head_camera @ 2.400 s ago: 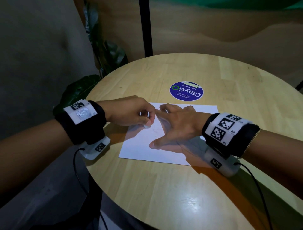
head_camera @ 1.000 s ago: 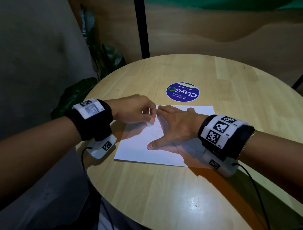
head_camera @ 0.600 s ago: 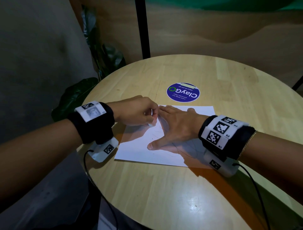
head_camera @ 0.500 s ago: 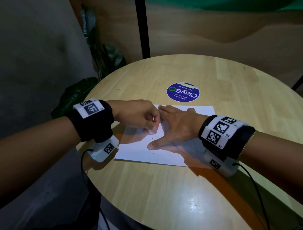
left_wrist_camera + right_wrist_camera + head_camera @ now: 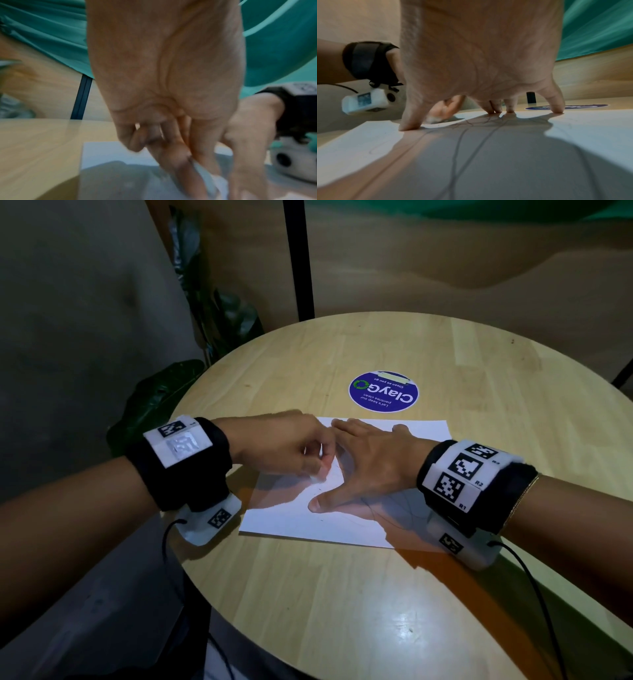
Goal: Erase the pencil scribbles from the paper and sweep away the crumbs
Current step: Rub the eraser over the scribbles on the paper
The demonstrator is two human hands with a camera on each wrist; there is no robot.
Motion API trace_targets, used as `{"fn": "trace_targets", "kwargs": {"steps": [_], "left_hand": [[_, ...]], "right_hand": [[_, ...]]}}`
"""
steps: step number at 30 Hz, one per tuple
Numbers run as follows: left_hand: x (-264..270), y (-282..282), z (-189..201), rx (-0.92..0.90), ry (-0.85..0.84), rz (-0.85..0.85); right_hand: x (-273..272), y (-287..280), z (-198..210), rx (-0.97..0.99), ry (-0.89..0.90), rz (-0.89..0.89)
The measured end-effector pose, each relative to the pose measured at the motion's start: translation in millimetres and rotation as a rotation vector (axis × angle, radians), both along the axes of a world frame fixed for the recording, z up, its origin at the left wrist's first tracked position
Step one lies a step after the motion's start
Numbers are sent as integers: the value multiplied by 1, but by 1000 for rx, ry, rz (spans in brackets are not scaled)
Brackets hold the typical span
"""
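A white paper (image 5: 301, 518) with faint pencil scribbles (image 5: 458, 146) lies on the round wooden table (image 5: 342, 594). My left hand (image 5: 291, 450) pinches a small white eraser (image 5: 320, 475), which touches the paper beside the right thumb; the same eraser (image 5: 217, 182) shows between thumb and fingers in the left wrist view. My right hand (image 5: 370, 463) lies spread on the paper, fingers straight, fingertips (image 5: 558, 109) pressing the sheet down. A few dark specks (image 5: 320, 489) sit on the paper near the eraser. Scribbles under the right palm are hidden from the head view.
A round blue ClayGo sticker (image 5: 383, 392) is stuck to the table just beyond the paper. A dark leafy plant (image 5: 157, 402) stands off the table's left edge, and a black post (image 5: 298, 261) rises behind it. Cables hang from both wrist cameras.
My left hand has rubbed the eraser back and forth in short strokes beside the right thumb. The right hand has stayed flat on the paper.
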State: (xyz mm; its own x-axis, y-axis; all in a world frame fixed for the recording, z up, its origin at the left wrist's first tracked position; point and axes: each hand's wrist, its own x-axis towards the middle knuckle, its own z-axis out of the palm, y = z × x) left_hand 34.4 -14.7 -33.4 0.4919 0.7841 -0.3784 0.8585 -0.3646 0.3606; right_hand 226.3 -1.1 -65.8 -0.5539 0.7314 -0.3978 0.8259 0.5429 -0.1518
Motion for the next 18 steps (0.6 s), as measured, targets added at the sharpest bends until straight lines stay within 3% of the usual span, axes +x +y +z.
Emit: {"fn": "trace_targets", "kwargs": {"steps": [2,6,11,15,18], "left_hand": [[3,-4,3,-137,-8,-22],[-6,8,4,186,73,58],[-1,-3,2,-92,-15,12],[-15,11,5,184,104,134],[-15,9,4,77,28,203]], "right_hand": [[1,-2,4,9,-16,4],[1,-1,1,11,-2,1],[0,-4,4,-14,-15,9],[0,-1,18,-27,-40,29],[1,3,23,-79,-37,51]]}}
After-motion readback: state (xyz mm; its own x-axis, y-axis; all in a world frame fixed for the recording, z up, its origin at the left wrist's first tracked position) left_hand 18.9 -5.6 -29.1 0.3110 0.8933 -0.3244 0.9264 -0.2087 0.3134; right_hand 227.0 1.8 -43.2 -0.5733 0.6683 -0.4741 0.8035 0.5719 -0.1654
